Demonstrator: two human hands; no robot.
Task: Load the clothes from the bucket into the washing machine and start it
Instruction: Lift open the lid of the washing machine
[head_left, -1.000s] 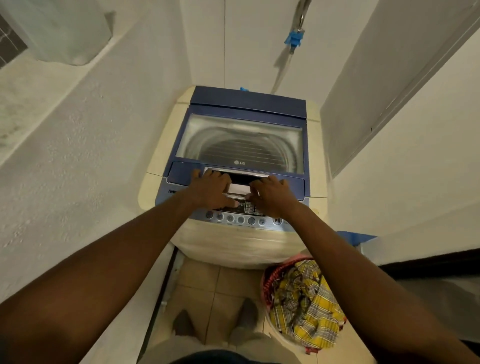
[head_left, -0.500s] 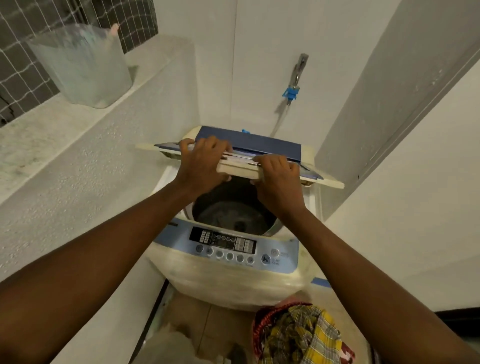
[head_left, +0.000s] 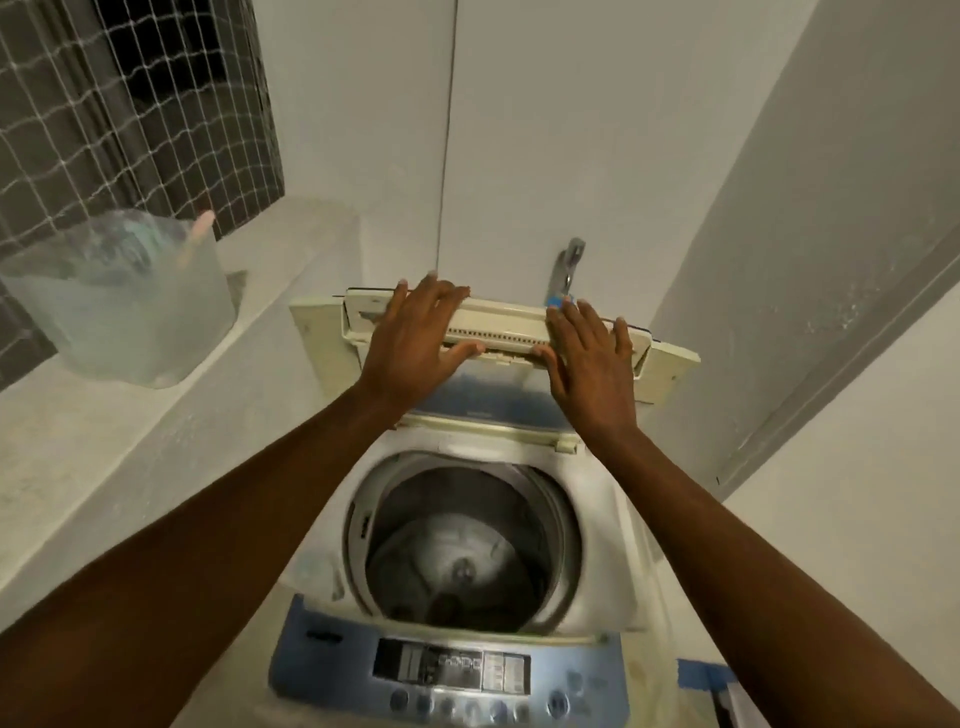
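Observation:
A top-loading washing machine stands below me, its blue control panel (head_left: 452, 675) near the bottom edge. Its folding lid (head_left: 504, 325) is raised and folded back against the rear wall. My left hand (head_left: 415, 332) lies flat on the lid's left part, fingers spread, thumb under the cream edge. My right hand (head_left: 587, 348) presses the right part the same way. The round drum (head_left: 462, 545) is uncovered, and dark shapes lie at its bottom. The bucket of clothes is out of view.
A translucent plastic tub (head_left: 119, 306) with a stick in it sits on the left ledge (head_left: 78, 441). A tap (head_left: 566, 265) with a blue fitting sticks out of the wall behind the lid. White walls close in on both sides; a netted window (head_left: 130, 114) is at upper left.
Both hands have lifted the lid from shut on the machine's top to folded upright at the back. The drum is now uncovered. The view has tilted up, so the bucket has left the frame.

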